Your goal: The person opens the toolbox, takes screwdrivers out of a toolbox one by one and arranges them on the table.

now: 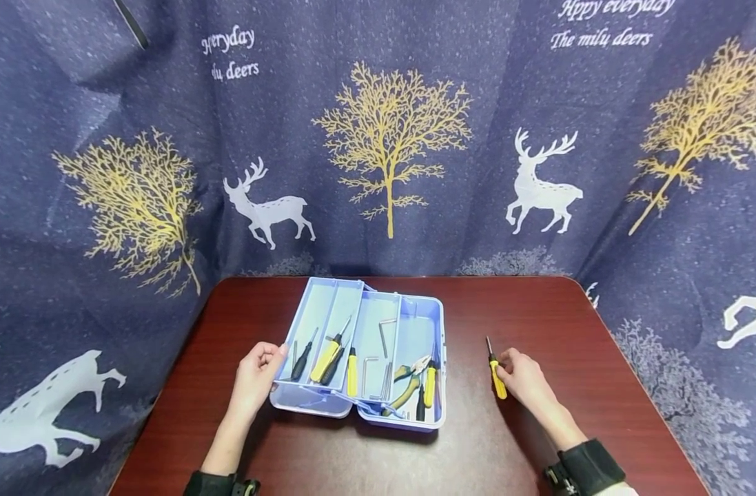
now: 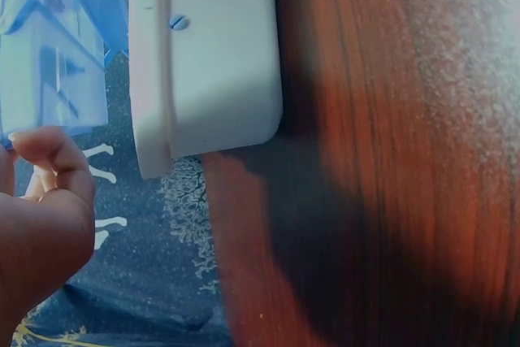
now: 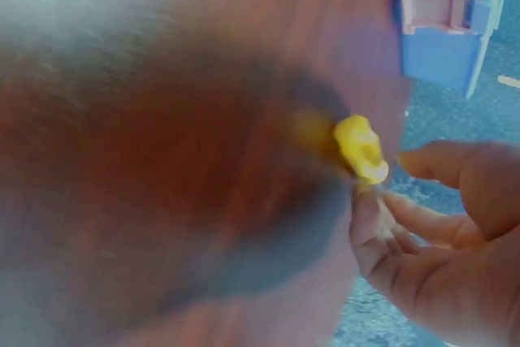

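Observation:
On the table stands a light-blue toolbox (image 1: 441, 310), its stepped trays spread to the left. At the outer left edge of the top tray (image 1: 315, 296), my left hand (image 1: 258, 372) grips the rim, fingers curled; the left wrist view shows this hand (image 2: 53, 209) at the tray corner. To the right of the box, my right hand (image 1: 526, 375) pinches a screwdriver (image 1: 497, 379) with a yellow-and-black handle, its shaft pointing away from me. The right wrist view shows the yellow handle end (image 3: 357, 148) at the fingertips of that hand (image 3: 447, 241).
In the trays lie several screwdrivers (image 1: 328, 359) and hex keys (image 1: 366, 375). Pliers (image 1: 409, 387) and more screwdrivers sit in the right-hand compartment. The reddish-brown table (image 1: 471, 455) ends at a dark blue curtain (image 1: 427, 207) printed with deer and trees.

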A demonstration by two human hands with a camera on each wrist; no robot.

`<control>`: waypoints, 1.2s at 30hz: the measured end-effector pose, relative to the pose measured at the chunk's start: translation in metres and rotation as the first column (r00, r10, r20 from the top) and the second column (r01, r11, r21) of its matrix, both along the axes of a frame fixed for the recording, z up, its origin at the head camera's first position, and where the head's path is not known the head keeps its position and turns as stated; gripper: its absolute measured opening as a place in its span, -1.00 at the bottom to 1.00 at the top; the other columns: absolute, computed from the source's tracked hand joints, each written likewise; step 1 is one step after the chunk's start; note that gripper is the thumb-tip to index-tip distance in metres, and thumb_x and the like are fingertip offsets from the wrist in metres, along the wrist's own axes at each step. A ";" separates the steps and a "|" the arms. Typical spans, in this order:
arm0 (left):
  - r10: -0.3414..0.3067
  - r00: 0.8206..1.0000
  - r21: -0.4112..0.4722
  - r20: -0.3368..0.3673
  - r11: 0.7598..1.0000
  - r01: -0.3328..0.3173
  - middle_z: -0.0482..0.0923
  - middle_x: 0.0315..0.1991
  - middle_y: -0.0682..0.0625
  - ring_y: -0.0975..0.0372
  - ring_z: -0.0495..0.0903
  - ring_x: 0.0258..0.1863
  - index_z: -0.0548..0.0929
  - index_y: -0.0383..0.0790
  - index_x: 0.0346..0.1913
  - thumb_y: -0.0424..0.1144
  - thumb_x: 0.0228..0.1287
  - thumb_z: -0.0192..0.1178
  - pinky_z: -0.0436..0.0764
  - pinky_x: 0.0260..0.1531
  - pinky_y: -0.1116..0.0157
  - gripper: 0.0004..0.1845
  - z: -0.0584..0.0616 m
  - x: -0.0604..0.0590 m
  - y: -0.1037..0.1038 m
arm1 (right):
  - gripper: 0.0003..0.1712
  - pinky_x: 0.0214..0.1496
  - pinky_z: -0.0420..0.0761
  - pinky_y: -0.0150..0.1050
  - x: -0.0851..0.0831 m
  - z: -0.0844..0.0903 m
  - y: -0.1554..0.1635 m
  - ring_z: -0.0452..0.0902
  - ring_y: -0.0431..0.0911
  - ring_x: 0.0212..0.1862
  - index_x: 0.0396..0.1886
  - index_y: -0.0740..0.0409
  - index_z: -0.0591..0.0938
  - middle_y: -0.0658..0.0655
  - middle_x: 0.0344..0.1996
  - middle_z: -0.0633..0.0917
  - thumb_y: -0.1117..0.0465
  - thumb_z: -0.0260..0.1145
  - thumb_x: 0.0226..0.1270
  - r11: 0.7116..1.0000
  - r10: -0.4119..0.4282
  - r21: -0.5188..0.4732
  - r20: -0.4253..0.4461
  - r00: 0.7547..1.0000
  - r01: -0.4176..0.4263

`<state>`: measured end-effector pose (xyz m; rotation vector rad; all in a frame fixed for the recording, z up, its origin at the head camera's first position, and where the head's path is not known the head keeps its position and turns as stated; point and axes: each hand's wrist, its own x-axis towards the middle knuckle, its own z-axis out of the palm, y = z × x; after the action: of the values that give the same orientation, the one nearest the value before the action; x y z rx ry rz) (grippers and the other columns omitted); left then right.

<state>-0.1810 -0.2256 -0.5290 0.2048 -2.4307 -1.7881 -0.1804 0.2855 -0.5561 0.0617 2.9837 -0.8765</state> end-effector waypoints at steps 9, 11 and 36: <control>-0.001 1.000 -0.024 -0.017 1.000 0.001 0.55 -0.55 0.09 0.36 0.46 -0.67 0.59 -0.39 -0.15 -0.29 0.49 0.24 0.56 -0.70 0.40 -0.83 0.006 -0.002 0.001 | -0.81 -0.17 0.71 0.06 -0.007 0.026 -0.026 0.67 0.09 -0.26 -0.10 0.38 0.66 0.21 -0.31 0.72 0.34 0.35 0.39 0.997 0.069 -0.031 -0.100 0.993 -0.073; -0.006 1.000 -0.021 -0.025 1.000 0.005 0.55 -0.55 0.10 0.37 0.46 -0.67 0.60 -0.40 -0.16 -0.29 0.49 0.24 0.56 -0.70 0.40 -0.83 0.007 -0.002 0.002 | -0.84 -0.15 0.72 0.02 -0.009 0.035 -0.038 0.68 0.05 -0.26 -0.10 0.35 0.67 0.18 -0.31 0.73 0.35 0.35 0.39 0.993 0.096 -0.058 -0.134 0.986 -0.104; -0.036 0.999 -0.009 -0.036 0.999 0.036 0.55 -0.55 0.06 0.30 0.47 -0.72 0.58 -0.48 -0.14 -0.37 0.47 0.26 0.59 -0.72 0.34 -0.83 0.007 0.005 -0.001 | -0.91 -0.15 0.67 -0.27 -0.064 0.138 -0.248 0.65 -0.10 -0.28 -0.23 0.20 0.73 0.09 -0.32 0.77 0.32 0.31 0.42 0.789 0.604 0.057 -0.251 0.756 -0.612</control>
<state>-0.1756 -0.2263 -0.5225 0.1271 -2.4318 -1.7791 -0.2446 0.0377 -0.4178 -1.0459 2.8692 -0.8751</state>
